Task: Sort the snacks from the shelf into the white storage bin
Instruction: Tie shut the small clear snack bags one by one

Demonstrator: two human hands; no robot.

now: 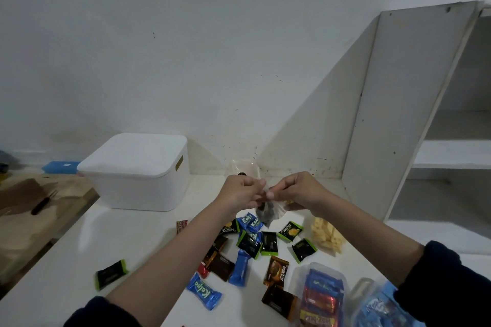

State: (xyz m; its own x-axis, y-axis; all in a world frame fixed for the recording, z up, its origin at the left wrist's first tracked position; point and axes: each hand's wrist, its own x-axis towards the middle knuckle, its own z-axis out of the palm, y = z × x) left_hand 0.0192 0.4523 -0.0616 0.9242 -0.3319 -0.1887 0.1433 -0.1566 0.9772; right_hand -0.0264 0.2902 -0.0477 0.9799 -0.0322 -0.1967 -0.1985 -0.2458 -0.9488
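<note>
Dark blue sleeves (pixel 449 281) sit closest, one on each arm. Just past them, at the near right, lie shiny clear plastic packs (pixel 322 297) with red and blue snacks inside. Small crinkly snack packets (pixel 249 244) are spread over the smooth white table (pixel 79 268): blue ones marked Kalpa (pixel 204 291), black ones with green ends (pixel 111 274), and brown ones (pixel 276 271). To the right of them lies a clear bag of pale yellow lumpy sticks (pixel 328 237).

Above the far end of the pile, both hands meet in the air. The left hand (pixel 240 192) and the right hand (pixel 297 190) have curled fingers, and each pinches the top of a small clear plastic bag (pixel 268 214). The bag hangs below the fingers with something dark inside.

Farther off to the left stands the white storage bin (pixel 135 188), boxy with round corners, its lid on. It is well apart from the hands. On the far right is a white shelf unit (pixel 409 103) against a plain white wall (pixel 186 48).
</note>
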